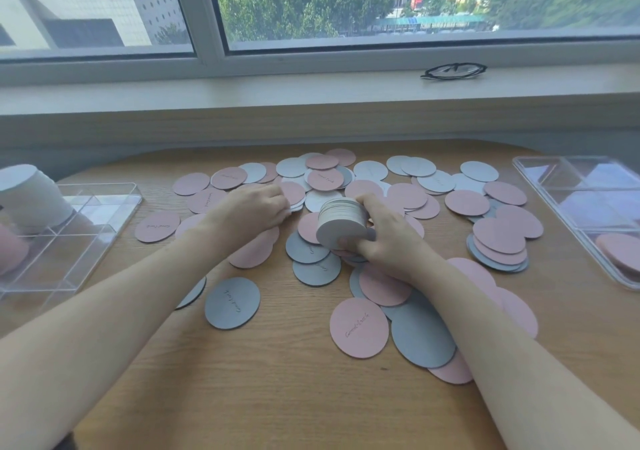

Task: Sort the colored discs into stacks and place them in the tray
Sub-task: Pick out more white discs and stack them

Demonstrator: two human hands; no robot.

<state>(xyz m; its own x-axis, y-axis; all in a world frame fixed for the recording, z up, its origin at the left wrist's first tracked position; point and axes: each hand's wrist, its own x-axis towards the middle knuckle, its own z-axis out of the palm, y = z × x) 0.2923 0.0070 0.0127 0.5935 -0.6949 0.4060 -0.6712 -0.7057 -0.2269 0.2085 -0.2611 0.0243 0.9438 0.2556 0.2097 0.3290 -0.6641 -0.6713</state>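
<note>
Desk: a light wooden desk with a rounded far edge stands against the wall below a window, strewn with round flat discs in pink, pale white and grey.
Right hand: the right hand curls round a tilted stack of pale white discs near the middle of the desk, thumb at the stack's near face.
Left hand: the left hand lies knuckles-up on the scatter, fingertips pinching the edge of a white disc just left of the stack.
Loose discs: a grey disc with cursive lettering and a pink disc with cursive lettering lie nearest the camera; a fanned pink-and-grey pile sits to the right.
Trays: a clear plastic compartmented tray at the left edge holds a tall white stack and some pink discs; a second clear tray at the right edge holds more pink discs.
Room: a white windowsill carries black-framed glasses; outside, trees and buildings show in daylight.
</note>
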